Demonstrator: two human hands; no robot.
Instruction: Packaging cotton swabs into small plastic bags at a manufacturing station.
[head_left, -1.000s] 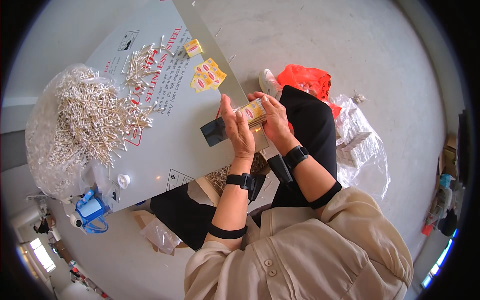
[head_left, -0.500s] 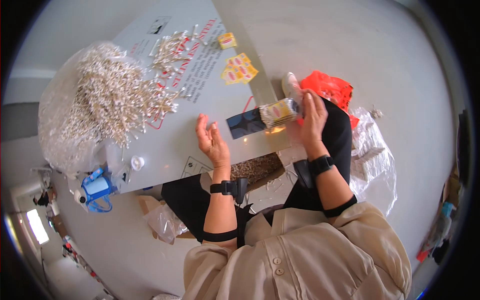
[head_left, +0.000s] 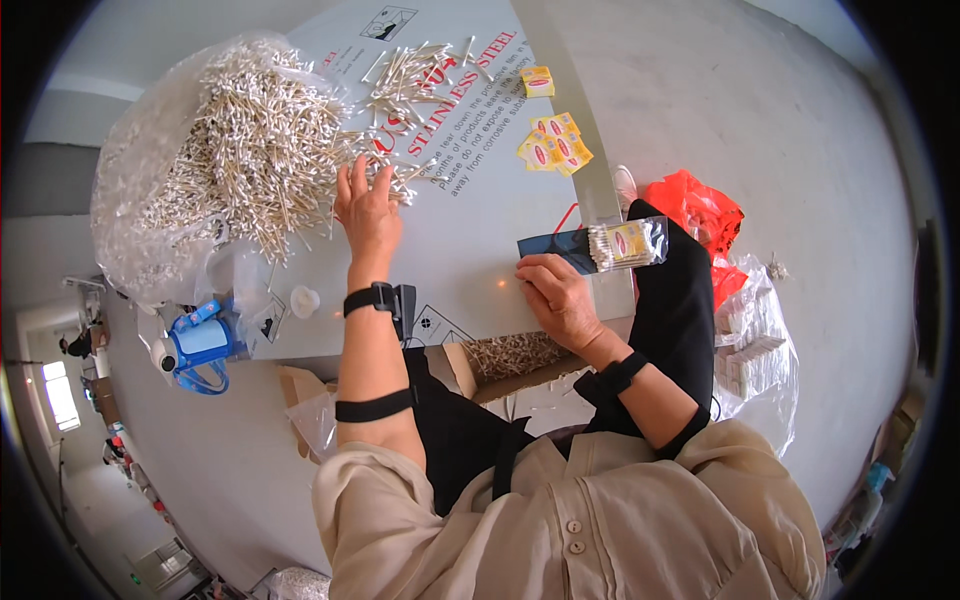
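Apparently picking at the swab heap (head_left: 260,150), my spread, empty-looking left grip (head_left: 370,218) needs pinching; my right grip (head_left: 560,300) curls rightward, hold unclear.

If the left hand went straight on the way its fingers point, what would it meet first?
Most likely the loose cotton swabs just ahead; the left hand may be touching some, as depth is unclear.

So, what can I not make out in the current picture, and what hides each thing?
All in the head view:
Right palm: hidden by the back of the right hand.
Left hand: its fingers hide whether it grips any swab.
Lowest swabs: buried in the swab heap.
Cardboard box: the table covers its far part.
Shoe: the trouser leg hides part.
Background clutter at left: too small.
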